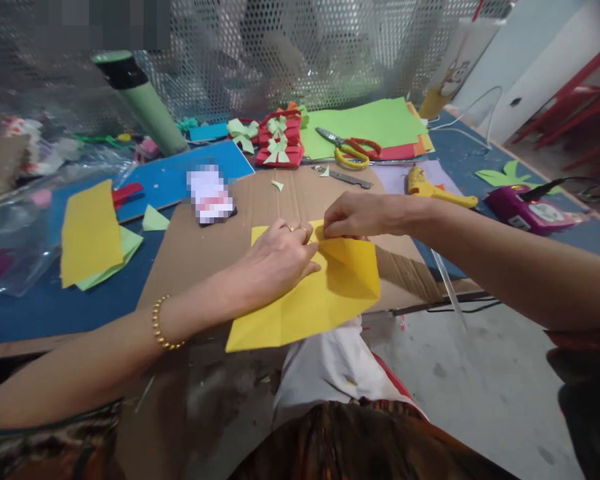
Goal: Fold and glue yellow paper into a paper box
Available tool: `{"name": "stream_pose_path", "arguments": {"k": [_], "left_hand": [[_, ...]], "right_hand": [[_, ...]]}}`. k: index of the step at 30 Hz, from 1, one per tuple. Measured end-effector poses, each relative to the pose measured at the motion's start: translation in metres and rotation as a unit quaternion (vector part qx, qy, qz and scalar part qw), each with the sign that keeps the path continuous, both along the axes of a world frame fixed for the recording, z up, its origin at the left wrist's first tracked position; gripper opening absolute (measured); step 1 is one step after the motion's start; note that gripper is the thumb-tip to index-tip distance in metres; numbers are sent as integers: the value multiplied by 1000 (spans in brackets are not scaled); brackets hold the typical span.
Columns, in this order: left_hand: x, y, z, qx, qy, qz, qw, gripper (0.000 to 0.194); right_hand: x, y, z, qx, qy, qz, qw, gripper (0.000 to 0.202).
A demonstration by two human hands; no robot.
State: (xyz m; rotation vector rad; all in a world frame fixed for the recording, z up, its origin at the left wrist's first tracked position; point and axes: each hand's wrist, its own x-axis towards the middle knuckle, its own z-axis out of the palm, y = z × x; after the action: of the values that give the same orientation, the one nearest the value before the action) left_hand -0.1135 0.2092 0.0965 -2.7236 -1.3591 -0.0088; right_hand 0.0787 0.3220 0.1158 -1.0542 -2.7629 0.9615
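Observation:
A creased sheet of yellow paper (300,310) lies on the brown cardboard at the table's front edge, its near part hanging over toward my lap. My left hand (283,260), with rings and a beaded bracelet, presses on the paper with its fingers curled at the middle fold. Close beside it, my right hand (350,213) pinches the paper's far edge. The right part of the sheet bulges up and is folded over. Both hands' fingertips are partly hidden.
Beyond the cardboard (180,267) lie scissors (353,150), a utility knife (345,179), red paper pieces with green bows (280,143) and green sheets (370,123). A yellow glue gun (437,190) is at right, a phone (211,193) and a green bottle (145,107) at left.

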Motion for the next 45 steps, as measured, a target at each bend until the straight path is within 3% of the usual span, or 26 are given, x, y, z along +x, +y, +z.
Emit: {"name": "stream_pose_path", "arguments": {"k": [3,5,7,9,13,21,25,31,38,45], "left_hand": [[1,-9,5,-7,6,8,1000,28],[1,-12,5,-14,0,16,1000,29],[-1,-13,3,-15,-7,23,1000,28],[-4,-13,1,-13,-13,28,999,29],[-9,-10,-4,-15,-34,34,999,31],[-11,-10,-7,-8,-63,39,997,30],[-10,-12,-9,-7,-78,57,995,30],[-9,-10,-14,-6,-104,51,993,29],[-8,-12,-13,-15,-108,70,992,31],[-9,-10,-11,-31,-119,69,990,31]], "right_hand": [[-2,2,5,8,-7,-49,999,20],[-5,6,6,121,10,-54,991,18],[-8,11,3,200,12,-12,980,22],[-10,16,-4,218,2,36,975,28],[-9,18,-14,207,-17,63,976,34],[-5,16,-9,140,15,38,989,16],[-3,14,-12,143,25,37,989,13],[-2,13,-20,188,41,61,979,11],[-21,34,-12,103,-3,105,989,7],[-17,37,-15,121,42,147,981,6]]}}
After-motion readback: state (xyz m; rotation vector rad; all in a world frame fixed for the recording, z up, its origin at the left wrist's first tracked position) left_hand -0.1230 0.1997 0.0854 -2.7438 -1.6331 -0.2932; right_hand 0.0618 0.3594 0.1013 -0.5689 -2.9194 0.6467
